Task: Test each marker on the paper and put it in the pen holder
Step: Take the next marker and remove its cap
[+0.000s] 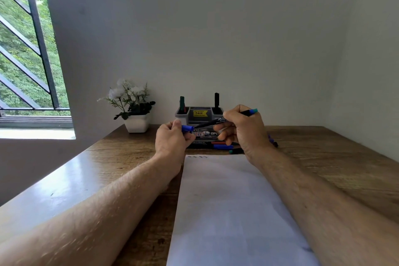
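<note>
My right hand grips a black marker with a blue end, its tip pointing left. My left hand pinches the blue cap, which sits right at the marker's tip. Both hands hover above the far end of a white paper sheet, where small scribbles show at the top edge. Behind the hands stands a grey pen holder with a green marker and a black marker upright in it. Several loose markers lie between the holder and the paper.
A white pot of white flowers stands at the back left of the wooden desk. A marker package lies in front of the holder. The wall is close behind, and a barred window is on the left.
</note>
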A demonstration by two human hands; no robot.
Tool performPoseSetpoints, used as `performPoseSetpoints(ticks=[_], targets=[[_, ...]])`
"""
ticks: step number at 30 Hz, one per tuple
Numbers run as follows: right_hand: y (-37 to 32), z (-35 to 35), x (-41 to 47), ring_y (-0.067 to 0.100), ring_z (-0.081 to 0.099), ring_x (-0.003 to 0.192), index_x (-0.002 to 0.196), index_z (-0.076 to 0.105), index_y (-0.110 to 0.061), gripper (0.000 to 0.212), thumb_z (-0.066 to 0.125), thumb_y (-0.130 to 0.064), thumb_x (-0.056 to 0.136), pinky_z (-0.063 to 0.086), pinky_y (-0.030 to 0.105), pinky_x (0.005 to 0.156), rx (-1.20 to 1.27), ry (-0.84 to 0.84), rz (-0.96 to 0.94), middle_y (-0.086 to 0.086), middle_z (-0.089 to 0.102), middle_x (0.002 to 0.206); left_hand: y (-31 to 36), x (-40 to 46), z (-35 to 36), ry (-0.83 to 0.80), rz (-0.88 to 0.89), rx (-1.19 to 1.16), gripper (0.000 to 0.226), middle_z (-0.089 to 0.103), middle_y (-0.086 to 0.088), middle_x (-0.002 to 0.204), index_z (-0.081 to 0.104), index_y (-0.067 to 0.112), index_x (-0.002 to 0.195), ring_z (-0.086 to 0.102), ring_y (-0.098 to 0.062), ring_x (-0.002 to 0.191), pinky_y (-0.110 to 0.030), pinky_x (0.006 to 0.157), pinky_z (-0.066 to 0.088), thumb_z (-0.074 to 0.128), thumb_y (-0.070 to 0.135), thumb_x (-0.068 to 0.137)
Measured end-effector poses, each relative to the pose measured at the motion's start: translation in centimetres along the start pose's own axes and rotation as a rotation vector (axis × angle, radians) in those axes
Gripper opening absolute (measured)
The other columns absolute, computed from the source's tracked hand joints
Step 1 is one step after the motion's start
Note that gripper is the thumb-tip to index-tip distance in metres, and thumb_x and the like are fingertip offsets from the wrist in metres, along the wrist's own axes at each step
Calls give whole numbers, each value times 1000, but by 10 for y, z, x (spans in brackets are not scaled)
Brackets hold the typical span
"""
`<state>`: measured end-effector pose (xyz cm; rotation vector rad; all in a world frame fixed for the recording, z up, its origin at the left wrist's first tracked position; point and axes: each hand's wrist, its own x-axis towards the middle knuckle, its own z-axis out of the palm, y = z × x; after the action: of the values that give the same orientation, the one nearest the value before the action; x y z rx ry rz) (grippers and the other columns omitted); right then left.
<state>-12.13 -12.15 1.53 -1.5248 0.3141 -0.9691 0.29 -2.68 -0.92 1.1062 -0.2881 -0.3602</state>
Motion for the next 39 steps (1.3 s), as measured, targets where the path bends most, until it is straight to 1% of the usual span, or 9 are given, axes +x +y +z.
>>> performPoseSetpoints(ticks=[11,15,20,23,26,29,32,35,39], targets=[[1,0,-1,22,61,44,80,61,-8,13,64,-8,92,45,23,38,-78,-54,-16,17,74,75,-1,2,0,-5,49,24,22,60,-9,83,54,6,117,59,-11,63,-34,75,61,50,21,103],[4,-2,0,22,64,50,82,69,-13,7,71,-9,88,45,24,41,-187,-79,-61,13,76,80,-1,9,-6,27,89,34,27,63,-13,86,53,5,122,61,-9,56,-30,67,63,52,23,102],[7,-3,-1,18,68,57,91,77,-23,13,78,-13,83,50,25,46,-334,-103,-119,6,76,84,3,13,-13,66,126,11,28,64,-11,73,53,3,123,63,-13,56,-23,54,58,51,23,103],[7,-3,-1,16,68,58,94,78,-26,16,79,-15,82,51,24,48,-378,-117,-147,4,76,86,5,12,-13,66,138,-4,29,63,-9,72,53,3,124,62,-12,56,-22,52,57,49,23,103],[6,-3,-1,12,66,55,94,77,-26,14,79,-18,83,52,22,48,-396,-134,-162,1,76,80,8,10,-13,54,138,-19,31,65,-10,77,53,4,124,64,-14,60,-21,52,57,49,27,103],[9,-2,-1,4,65,53,90,76,-25,11,78,-17,84,49,15,49,-443,-157,-174,-1,74,73,7,9,-12,35,161,9,32,69,-11,85,54,6,124,67,-14,64,-23,56,57,51,29,102],[16,-1,3,6,66,63,91,74,-32,11,78,-24,84,54,19,60,-582,-122,-253,-6,71,71,6,4,-10,-12,185,23,32,70,-13,93,53,7,123,68,-14,68,-25,61,59,55,28,99],[18,0,5,3,55,56,93,71,-33,8,74,-31,86,47,17,52,-668,-83,-311,-5,65,68,6,0,-9,-52,194,21,29,71,-14,95,53,9,120,70,-15,72,-24,62,60,58,26,97],[19,0,4,11,63,66,89,65,-31,6,71,-32,88,55,30,60,-692,-85,-331,-4,68,75,5,-3,-9,-82,241,60,24,71,-11,89,54,8,116,70,-13,71,-27,69,60,58,23,98]])
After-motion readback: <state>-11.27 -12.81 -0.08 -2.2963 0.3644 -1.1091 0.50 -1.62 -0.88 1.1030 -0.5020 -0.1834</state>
